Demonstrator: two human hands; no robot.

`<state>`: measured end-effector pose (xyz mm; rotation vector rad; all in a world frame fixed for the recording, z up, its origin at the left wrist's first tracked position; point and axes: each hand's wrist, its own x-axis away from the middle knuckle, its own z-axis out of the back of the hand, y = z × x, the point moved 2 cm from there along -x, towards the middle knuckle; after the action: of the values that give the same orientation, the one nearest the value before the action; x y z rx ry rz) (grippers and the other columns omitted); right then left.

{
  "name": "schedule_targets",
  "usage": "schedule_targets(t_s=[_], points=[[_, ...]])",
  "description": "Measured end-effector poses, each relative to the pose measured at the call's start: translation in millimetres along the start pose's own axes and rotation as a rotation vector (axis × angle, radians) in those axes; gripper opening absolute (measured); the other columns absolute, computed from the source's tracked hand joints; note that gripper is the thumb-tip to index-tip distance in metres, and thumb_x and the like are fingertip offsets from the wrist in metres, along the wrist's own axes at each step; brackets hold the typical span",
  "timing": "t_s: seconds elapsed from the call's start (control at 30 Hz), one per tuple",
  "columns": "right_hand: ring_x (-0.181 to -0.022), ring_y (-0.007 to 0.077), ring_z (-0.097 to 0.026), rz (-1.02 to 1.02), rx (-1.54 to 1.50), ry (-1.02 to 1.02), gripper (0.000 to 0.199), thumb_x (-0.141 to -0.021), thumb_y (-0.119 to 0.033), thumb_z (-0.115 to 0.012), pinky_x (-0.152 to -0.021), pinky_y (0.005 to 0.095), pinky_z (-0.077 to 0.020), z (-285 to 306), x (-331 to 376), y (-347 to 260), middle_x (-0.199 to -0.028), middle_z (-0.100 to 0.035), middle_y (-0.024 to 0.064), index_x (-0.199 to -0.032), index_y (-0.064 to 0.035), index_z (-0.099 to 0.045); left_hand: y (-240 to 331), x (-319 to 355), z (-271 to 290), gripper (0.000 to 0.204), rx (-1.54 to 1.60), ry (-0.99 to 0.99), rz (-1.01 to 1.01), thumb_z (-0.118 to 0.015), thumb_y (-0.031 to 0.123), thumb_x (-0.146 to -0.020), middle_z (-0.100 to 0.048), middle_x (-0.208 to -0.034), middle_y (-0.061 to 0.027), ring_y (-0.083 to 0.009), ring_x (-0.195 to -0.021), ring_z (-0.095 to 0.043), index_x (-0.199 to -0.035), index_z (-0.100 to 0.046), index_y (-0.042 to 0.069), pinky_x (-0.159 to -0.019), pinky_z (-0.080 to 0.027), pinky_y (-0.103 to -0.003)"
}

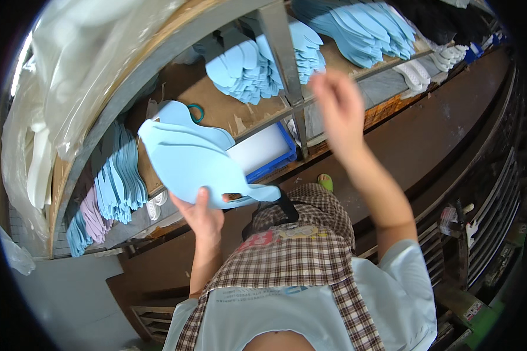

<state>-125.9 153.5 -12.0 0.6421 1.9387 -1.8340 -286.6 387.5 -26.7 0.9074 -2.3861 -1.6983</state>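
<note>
Head view: our left hand [205,220], left of centre in the frame, is closed on the lower edge of the blue sheets [187,164], thumb on top. From this grip the sheets extend up the frame, long axis sloping from upper left to lower right. Our right hand [338,111], blurred at upper centre, is farther away, near a stack [308,54]; we cannot tell its finger opening or contact. The shelf [178,85] lies behind the sheets, the tray [272,168] beside them, the floor [427,120] rightward.
</note>
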Motion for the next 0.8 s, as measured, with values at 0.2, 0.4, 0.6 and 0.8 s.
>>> schedule_targets(t_s=[0.2,0.4,0.6,0.8], points=[[-0.096,0.033,-0.059,-0.128,0.827,-0.244,0.034,-0.078,-0.029,-0.056,-0.08,0.0387,-0.0476,-11,-176,106,-0.099,-0.062,0.0199,-0.099,-0.0025,-0.062,12,4,-1,0.055,-0.151,0.142,0.011,-0.05,0.001,-0.085,-0.044,-0.116,-0.0134,-0.0244,-0.086,-0.053,-0.133,-0.027,0.016,-0.047,-0.047,-0.032],[-0.109,0.0326,-0.052,0.033,0.975,-0.606,0.055,-0.079,-0.052,-0.047,-0.093,0.0428,-0.0393,-67,-229,160,-0.115,-0.057,0.0171,-0.108,-0.0074,-0.061,11,12,-16,0.056,-0.241,0.269,-0.024,-0.05,0.001,-0.085,-0.045,-0.116,-0.0125,-0.0238,-0.086,-0.052,-0.133,-0.027,0.016,-0.048,-0.046,-0.032],[-0.11,0.0322,-0.051,0.0,0.972,-0.865,0.057,-0.079,-0.053,-0.046,-0.095,0.044,-0.0374,-87,-241,169,-0.116,-0.057,0.0146,-0.113,-0.0092,-0.058,4,21,-23,0.056,-0.296,0.355,0.006,-0.053,0.001,-0.084,-0.045,-0.114,-0.0123,-0.0236,-0.087,-0.052,-0.132,-0.028,0.015,-0.049,-0.046,-0.032],[-0.106,0.0298,-0.053,-0.018,0.898,-0.886,0.05,-0.079,-0.044,-0.047,-0.09,0.042,-0.0398,-87,-240,171,-0.112,-0.058,0.0144,-0.111,-0.0068,-0.059,-4,18,-36,0.057,-0.255,0.325,0.034,-0.053,0.001,-0.083,-0.043,-0.115,-0.0128,-0.0246,-0.089,-0.052,-0.132,-0.026,0.015,-0.048,-0.048,-0.033]])
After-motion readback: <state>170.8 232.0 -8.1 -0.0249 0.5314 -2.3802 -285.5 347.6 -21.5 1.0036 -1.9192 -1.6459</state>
